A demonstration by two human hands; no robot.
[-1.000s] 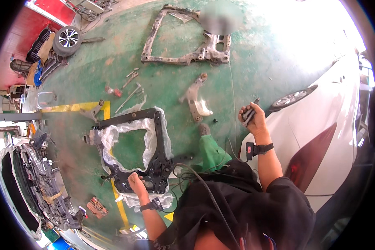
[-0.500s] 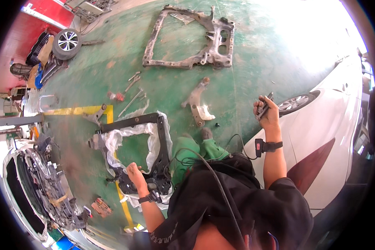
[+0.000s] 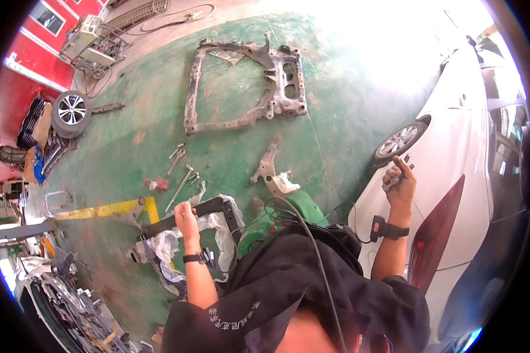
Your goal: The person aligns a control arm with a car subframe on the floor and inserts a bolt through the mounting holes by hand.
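Observation:
My right hand [image 3: 399, 187] is closed around a dark rod-shaped piece [image 3: 407, 160], whose end sticks out past the fingers. It is raised beside the white car [image 3: 456, 135], near the wheel [image 3: 399, 141]. My left hand [image 3: 186, 222] hangs in front of the black subframe [image 3: 209, 207], its fingers curled in. What it holds, if anything, is hidden. Clear plastic wrapping [image 3: 218, 232] lines the frame. Ahead of my feet lies a metal control arm [image 3: 268, 166] partly wrapped in white plastic [image 3: 284, 183]. Another control arm [image 3: 136, 210] rests beside the subframe.
Farther off lies a rusty, worn subframe [image 3: 191, 94]. A wrench [image 3: 175, 163], a long-handled tool [image 3: 179, 188] and a red item [image 3: 156, 184] lie on the green floor. A loose wheel [image 3: 72, 115] and wheeled equipment [image 3: 94, 53] stand at the far left. A cable [image 3: 312, 259] crosses my body.
The view has shifted, and the floor parts sit farther left and the car closer. My left hand has come forward over the subframe's far bar. My right hand still grips the dark piece.

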